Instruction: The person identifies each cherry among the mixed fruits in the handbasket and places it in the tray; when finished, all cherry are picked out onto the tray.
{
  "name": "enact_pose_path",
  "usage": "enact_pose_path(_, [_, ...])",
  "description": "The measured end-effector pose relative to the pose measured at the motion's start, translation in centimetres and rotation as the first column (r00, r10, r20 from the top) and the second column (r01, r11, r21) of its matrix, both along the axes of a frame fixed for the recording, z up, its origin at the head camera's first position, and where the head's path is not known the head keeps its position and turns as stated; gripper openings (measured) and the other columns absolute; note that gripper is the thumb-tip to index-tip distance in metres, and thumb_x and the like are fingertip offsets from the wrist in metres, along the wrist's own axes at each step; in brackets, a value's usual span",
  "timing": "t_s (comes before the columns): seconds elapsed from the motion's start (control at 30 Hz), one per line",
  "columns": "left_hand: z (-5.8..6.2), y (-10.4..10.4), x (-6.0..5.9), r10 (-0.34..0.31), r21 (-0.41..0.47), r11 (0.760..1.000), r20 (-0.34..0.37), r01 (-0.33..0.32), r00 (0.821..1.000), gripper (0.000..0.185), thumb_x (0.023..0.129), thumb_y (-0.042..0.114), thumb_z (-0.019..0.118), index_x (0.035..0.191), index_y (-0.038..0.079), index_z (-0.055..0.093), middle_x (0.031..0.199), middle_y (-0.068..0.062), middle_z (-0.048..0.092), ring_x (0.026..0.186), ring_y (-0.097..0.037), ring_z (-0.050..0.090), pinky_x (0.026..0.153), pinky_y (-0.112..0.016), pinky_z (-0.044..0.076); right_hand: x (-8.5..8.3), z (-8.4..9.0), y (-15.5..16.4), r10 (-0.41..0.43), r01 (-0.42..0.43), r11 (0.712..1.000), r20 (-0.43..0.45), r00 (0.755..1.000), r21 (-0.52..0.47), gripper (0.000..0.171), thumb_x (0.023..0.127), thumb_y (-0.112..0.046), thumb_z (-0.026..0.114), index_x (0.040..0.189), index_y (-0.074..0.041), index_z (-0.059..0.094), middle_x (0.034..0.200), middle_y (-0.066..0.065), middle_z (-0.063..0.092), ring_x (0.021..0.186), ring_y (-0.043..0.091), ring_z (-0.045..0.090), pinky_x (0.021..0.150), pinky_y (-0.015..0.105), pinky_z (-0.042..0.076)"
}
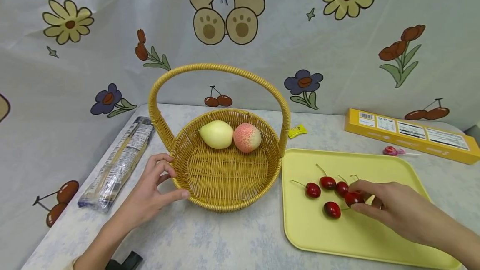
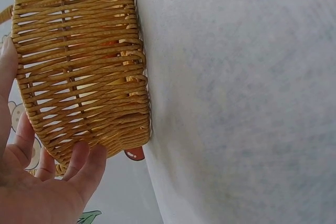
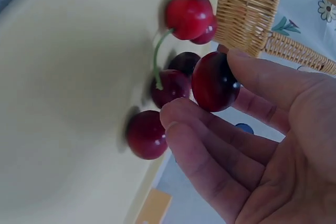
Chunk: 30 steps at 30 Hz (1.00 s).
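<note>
My right hand pinches a dark red cherry between thumb and fingertips, above the yellow tray. Several other cherries lie close by on the tray, among them a bright red cherry with a green stem. To the left stands a woven basket with a tall arched handle. Inside, against its back wall, a pale yellow-green pear touches a pink, speckled peach. My left hand touches the basket's left side, its fingers spread and loosely bent, thumb near the front rim.
A long plastic-wrapped packet lies left of the basket. Behind the tray are a yellow-orange box, a pink-wrapped lollipop and a small yellow packet. A printed cloth hangs at the back. A black object shows at the front edge.
</note>
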<state>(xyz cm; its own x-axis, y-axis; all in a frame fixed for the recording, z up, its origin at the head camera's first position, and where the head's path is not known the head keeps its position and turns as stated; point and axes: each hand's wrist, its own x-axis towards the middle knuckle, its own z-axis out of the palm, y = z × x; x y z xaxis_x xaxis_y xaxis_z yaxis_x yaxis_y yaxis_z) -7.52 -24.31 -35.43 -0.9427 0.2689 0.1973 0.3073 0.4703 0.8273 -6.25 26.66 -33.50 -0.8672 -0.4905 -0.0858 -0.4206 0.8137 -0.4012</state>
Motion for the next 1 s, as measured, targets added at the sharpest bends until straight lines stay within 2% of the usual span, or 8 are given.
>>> enact_pose_path(0.2, [0.0,0.0,0.0,0.004,-0.009,1.000,0.000,-0.004,1.000,0.040,0.078,0.006,0.084,0.094,0.005,0.047,0.134,-0.013,0.031,0.117,-0.024,0.036,0.099,-0.042,0.048,0.2,-0.8,0.2,-0.062,0.064,0.996,-0.030,0.998,0.065,0.025,0.089,-0.030,0.075,0.110,-0.022,0.064,0.075,-0.021,0.053,0.062,-0.004,0.044,0.052,0.021,0.040])
enact_pose_path(0.3, [0.0,-0.1,0.0,0.006,-0.009,1.000,-0.001,-0.006,1.000,0.040,0.078,0.006,0.084,0.094,0.005,0.047,0.134,-0.013,0.031,0.116,-0.025,0.037,0.099,-0.044,0.048,0.1,-1.2,0.4,-0.056,0.060,0.993,-0.038,0.998,0.098,0.026,0.088,-0.030,0.076,0.110,-0.021,0.065,0.071,-0.021,0.050,0.061,-0.003,0.041,0.051,0.021,0.036])
enact_pose_path(0.5, [-0.1,0.0,0.0,0.000,0.000,1.000,-0.014,0.000,1.000,0.040,0.078,0.005,0.084,0.094,0.005,0.047,0.133,-0.013,0.032,0.118,-0.026,0.037,0.099,-0.033,0.048,0.2,-1.6,0.6,-0.057,0.059,0.989,-0.017,0.998,0.138,0.027,0.086,-0.028,0.077,0.109,-0.020,0.067,0.067,-0.020,0.048,0.060,-0.002,0.040,0.052,0.022,0.035])
enact_pose_path(0.7, [-0.2,0.2,0.1,0.007,-0.004,1.000,-0.021,-0.007,1.000,0.039,0.078,0.004,0.084,0.093,0.005,0.048,0.133,-0.015,0.032,0.120,-0.028,0.037,0.098,-0.055,0.046,0.1,-1.8,0.7,-0.080,0.076,0.986,0.025,0.996,0.146,0.030,0.086,-0.029,0.077,0.113,-0.018,0.068,0.069,-0.018,0.048,0.059,-0.001,0.039,0.052,0.022,0.033])
enact_pose_path(0.87, [-0.2,0.2,0.3,0.008,-0.014,1.000,-0.021,-0.008,1.000,0.038,0.079,0.006,0.083,0.095,0.005,0.048,0.135,-0.015,0.032,0.123,-0.033,0.038,0.098,-0.056,0.046,0.4,-1.7,0.7,-0.088,0.088,0.986,-0.008,0.996,0.142,0.027,0.087,-0.030,0.076,0.110,-0.021,0.068,0.069,-0.019,0.048,0.059,-0.001,0.039,0.052,0.021,0.034])
enact_pose_path(0.93, [0.1,0.2,0.5,0.018,-0.058,0.998,-0.012,-0.019,1.000,0.038,0.081,0.011,0.082,0.097,0.007,0.048,0.138,-0.015,0.032,0.125,-0.035,0.038,0.099,-0.058,0.044,0.6,-1.5,0.6,-0.092,0.096,0.985,-0.033,0.995,0.144,0.023,0.087,-0.030,0.076,0.107,-0.023,0.068,0.068,-0.020,0.047,0.058,-0.002,0.039,0.052,0.021,0.034])
enact_pose_path(1.0, [0.5,0.1,0.7,0.035,-0.153,0.988,-0.022,-0.038,0.999,0.037,0.083,0.021,0.082,0.098,0.011,0.049,0.140,-0.013,0.034,0.127,-0.037,0.038,0.097,-0.061,0.042,0.7,-1.1,0.4,-0.097,0.105,0.986,-0.065,0.993,0.132,0.020,0.087,-0.028,0.076,0.105,-0.023,0.069,0.069,-0.020,0.046,0.059,-0.002,0.039,0.051,0.021,0.035])
